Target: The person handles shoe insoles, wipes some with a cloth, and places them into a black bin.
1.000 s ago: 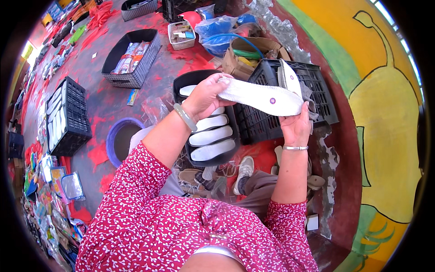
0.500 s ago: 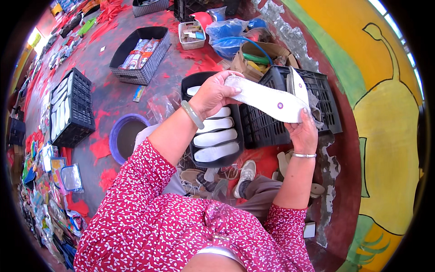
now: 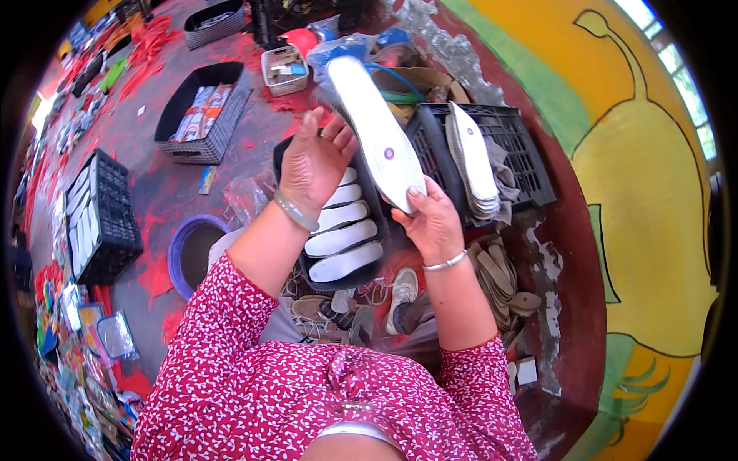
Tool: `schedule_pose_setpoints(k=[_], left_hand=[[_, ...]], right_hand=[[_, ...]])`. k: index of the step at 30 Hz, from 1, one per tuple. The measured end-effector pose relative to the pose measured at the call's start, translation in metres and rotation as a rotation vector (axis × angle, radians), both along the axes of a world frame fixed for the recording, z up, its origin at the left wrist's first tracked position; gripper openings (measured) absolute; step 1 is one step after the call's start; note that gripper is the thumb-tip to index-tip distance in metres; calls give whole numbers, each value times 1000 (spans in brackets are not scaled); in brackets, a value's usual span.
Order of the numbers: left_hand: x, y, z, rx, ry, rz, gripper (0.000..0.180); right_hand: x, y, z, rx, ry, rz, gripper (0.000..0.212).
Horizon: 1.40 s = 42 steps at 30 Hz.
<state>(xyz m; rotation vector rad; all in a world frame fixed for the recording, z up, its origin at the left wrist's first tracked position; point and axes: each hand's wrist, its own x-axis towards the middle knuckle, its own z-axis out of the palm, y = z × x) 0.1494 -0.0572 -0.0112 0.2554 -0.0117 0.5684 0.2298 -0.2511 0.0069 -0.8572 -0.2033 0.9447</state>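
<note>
A white insole (image 3: 377,131) with a small round purple mark stands up at a slant, and my right hand (image 3: 432,223) pinches its lower end between thumb and fingers. My left hand (image 3: 317,165) is raised beside it, fingers apart and holding nothing. Below my left hand, a dark bin (image 3: 358,281) holds several white insoles (image 3: 344,237) lying in a row. To the right of the held insole, a stack of white insoles (image 3: 473,154) leans on a black plastic crate (image 3: 530,161), with grey cloth next to it.
A purple-rimmed bucket (image 3: 175,253) stands at the left. Farther left is a black crate (image 3: 115,230) of white insoles. A woven basket (image 3: 223,123) with packets and a small white basket (image 3: 288,83) lie beyond. Tan insole-shaped pieces (image 3: 496,276) lie by the right wall.
My left hand has let go of the insole and opened. The insole, now in my right hand alone, has swung from nearly level to steeply upright. The view has shifted slightly.
</note>
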Motion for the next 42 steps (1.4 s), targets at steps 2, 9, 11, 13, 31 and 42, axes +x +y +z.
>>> schedule_pose_setpoints(k=[2, 9, 11, 13, 31, 42], left_hand=[[3, -13, 16, -13, 43, 16, 47], [14, -25, 7, 269, 202, 22, 42], [14, -21, 8, 284, 204, -21, 39], [11, -20, 13, 324, 255, -116, 38], [-3, -47, 11, 422, 158, -652, 65], [-1, -56, 17, 513, 222, -608, 64]], right_hand=[[2, -1, 0, 35, -9, -18, 30], [-6, -8, 5, -217, -92, 195, 29], [11, -21, 18, -476, -608, 92, 24], [46, -48, 37, -557, -1205, -464, 26], [163, -143, 25, 268, -313, -901, 30], [17, 0, 20, -103, -900, -309, 38]])
